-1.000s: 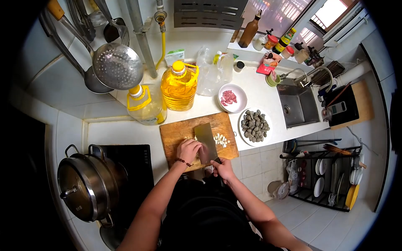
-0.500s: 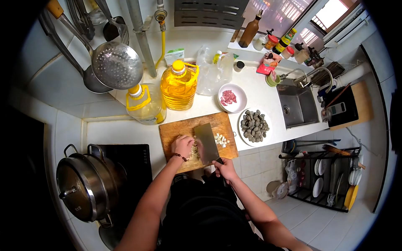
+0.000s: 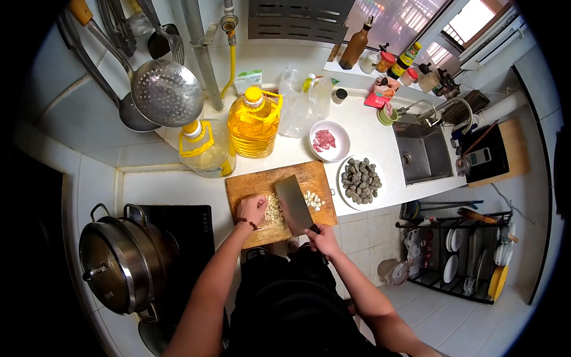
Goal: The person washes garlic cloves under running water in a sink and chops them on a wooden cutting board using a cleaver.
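Note:
My right hand (image 3: 323, 241) grips the handle of a cleaver (image 3: 293, 205), whose broad blade lies across the wooden cutting board (image 3: 245, 183). Left of the blade is a pile of chopped garlic (image 3: 274, 212). My left hand (image 3: 253, 208), with a beaded bracelet at the wrist, is at the board's left side beside this pile. Its fingers are curled in; whether they hold anything is hidden. Several whole peeled garlic cloves (image 3: 313, 201) sit right of the blade.
Behind the board stand an oil jug (image 3: 254, 125) and a bowl of meat (image 3: 325, 140). A plate of shellfish (image 3: 361, 181) is to the right, before the sink (image 3: 423, 152). A steel pot (image 3: 122, 262) stands at left; a skimmer (image 3: 166, 92) hangs above.
My left hand has shifted slightly left, away from the blade, uncovering more chopped garlic. The cleaver and my right hand have barely moved.

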`<state>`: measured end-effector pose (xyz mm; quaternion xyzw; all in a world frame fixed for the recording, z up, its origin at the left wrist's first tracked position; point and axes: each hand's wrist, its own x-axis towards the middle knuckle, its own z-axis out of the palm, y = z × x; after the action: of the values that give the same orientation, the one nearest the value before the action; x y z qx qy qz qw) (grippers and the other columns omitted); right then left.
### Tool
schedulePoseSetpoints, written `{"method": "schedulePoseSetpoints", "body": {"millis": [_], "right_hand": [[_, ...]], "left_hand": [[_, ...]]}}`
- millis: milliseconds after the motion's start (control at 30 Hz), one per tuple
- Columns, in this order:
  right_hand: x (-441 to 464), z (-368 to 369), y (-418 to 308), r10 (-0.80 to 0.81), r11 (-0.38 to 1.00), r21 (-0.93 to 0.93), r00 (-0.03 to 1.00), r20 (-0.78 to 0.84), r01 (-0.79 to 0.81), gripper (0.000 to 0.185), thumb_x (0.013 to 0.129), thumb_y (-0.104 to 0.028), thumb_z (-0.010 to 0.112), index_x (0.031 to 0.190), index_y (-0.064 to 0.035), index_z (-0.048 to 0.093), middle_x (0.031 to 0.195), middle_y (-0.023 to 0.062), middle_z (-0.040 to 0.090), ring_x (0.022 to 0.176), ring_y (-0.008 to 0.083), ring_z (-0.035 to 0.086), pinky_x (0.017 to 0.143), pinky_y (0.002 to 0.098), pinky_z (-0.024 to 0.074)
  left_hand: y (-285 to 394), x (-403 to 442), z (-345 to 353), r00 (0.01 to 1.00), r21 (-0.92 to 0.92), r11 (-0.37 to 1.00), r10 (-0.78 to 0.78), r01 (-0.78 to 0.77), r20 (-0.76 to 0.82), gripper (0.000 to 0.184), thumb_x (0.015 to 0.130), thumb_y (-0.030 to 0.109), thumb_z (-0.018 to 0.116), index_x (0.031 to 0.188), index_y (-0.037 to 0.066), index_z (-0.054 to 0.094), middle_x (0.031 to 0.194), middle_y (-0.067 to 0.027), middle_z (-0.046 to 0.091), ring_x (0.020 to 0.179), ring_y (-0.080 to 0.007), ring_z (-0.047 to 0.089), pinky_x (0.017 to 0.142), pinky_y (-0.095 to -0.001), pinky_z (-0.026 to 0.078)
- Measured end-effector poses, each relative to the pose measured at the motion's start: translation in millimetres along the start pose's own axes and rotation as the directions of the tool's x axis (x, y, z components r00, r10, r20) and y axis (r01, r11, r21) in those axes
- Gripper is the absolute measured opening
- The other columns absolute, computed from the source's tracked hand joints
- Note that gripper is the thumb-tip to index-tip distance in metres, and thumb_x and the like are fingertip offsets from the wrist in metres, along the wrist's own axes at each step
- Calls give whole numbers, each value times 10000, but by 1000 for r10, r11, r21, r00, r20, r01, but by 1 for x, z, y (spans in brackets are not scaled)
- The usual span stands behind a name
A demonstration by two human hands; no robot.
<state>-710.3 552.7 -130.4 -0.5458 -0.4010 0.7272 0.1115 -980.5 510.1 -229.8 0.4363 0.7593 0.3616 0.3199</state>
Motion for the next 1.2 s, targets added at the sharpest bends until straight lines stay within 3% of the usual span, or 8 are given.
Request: {"method": "schedulePoseSetpoints", "body": {"millis": [167, 400, 467, 533, 567, 767, 800, 1200], "right_hand": [[1, -12, -13, -55, 985, -163, 998, 4, 55, 211, 1004, -117, 672, 827, -55, 575, 591, -19, 474, 466, 88, 427, 434, 288, 372], [9, -32, -15, -188, 895, -409, 982, 9, 175, 214, 980, -155, 702, 822, -43, 611, 565, 17, 518, 466, 129, 470, 459, 318, 411], [6, -39, -20, -391, 523, -794, 915, 99, 310, 166, 961, -217, 707, 949, -52, 716, 660, 103, 646, 587, 223, 631, 571, 394, 509], [4, -47, -29, -508, 329, -841, 831, 225, 429, 171, 952, -238, 702, 1003, -77, 731, 720, 124, 670, 629, 266, 656, 610, 416, 534], [0, -48, -32, -585, 118, -859, 734, 346, 499, 199, 943, -258, 696, 1056, -103, 746, 779, 145, 694, 671, 308, 681, 649, 439, 558], [8, -43, -47, -462, -214, -798, 661, 591, 564, 349, 882, -261, 719, 1219, -170, 727, 915, 66, 683, 815, 288, 709, 693, 415, 575], [14, -42, -46, -457, -216, -787, 653, 604, 577, 349, 882, -261, 719, 1219, -170, 727, 915, 66, 683, 815, 288, 709, 693, 415, 575], [22, -35, -60, -430, -336, -642, 495, 755, 689, 359, 874, -232, 710, 1227, -171, 737, 854, 38, 630, 788, 244, 693, 680, 381, 564]], "left_hand": [[1, -5, -5, 995, 63, 996, 66, -70, 72, 301, 876, 157, 780, 1144, 31, 721, 1090, -142, 766, 943, -259, 743, 814, -358, 584], [7, -18, -7, 997, -21, 997, 72, -72, 9, 220, 930, 124, 728, 1132, 36, 726, 968, -134, 774, 858, -255, 742, 786, -358, 582], [-13, -20, -17, 995, -105, 994, 17, -27, -98, 182, 967, 123, 696, 1121, 30, 725, 908, -127, 773, 817, -225, 744, 758, -337, 578], [-4, -27, -65, 959, -57, 997, -72, 59, -274, 177, 983, 143, 689, 1110, 24, 723, 894, -118, 768, 797, -192, 739, 733, -320, 575], [-1, -28, -67, 955, -54, 998, -30, 14, -296, 201, 978, 166, 706, 1110, 15, 716, 864, -107, 759, 765, -181, 729, 711, -319, 573], [42, -40, -69, 999, -43, 999, 28, -28, 18, 168, 899, 143, 767, 1018, 26, 751, 889, -131, 758, 807, -238, 750, 729, -333, 582], [46, -42, -65, 989, -35, 999, 9, -4, 147, 159, 878, 132, 778, 992, 23, 759, 876, -132, 760, 822, -246, 756, 737, -338, 585], [18, -23, -22, 999, 130, 990, 50, -49, -11, 127, 858, 103, 776, 954, 20, 781, 840, -141, 765, 771, -247, 750, 734, -340, 593]]}}
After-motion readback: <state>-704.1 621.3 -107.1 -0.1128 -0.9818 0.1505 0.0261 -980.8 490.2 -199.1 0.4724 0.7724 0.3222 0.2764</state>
